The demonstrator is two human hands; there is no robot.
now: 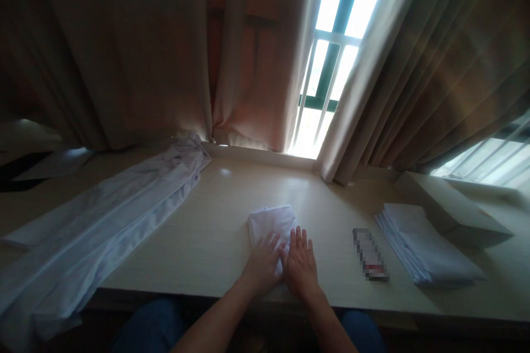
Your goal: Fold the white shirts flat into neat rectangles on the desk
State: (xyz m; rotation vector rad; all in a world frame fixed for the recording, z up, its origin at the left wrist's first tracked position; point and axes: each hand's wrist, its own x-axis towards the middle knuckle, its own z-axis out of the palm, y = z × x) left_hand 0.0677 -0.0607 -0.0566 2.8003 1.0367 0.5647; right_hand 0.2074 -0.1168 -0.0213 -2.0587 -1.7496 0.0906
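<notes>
Head view: my left grip (261, 262) and right grip (301, 263) lie spread flat on the folded cloth (271, 219) on the tabletop (207, 234).

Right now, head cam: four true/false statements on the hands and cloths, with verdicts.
1. The left hand and right hand lie flat on the small folded cloth. True.
2. The stack of folded cloths sits left of the hands. False: it lies to their right, beside a box.
3. A long white fabric lies spread on the left of the table. True.
4. The curtains are drawn fully shut. False: a gap between them shows the window.
</notes>
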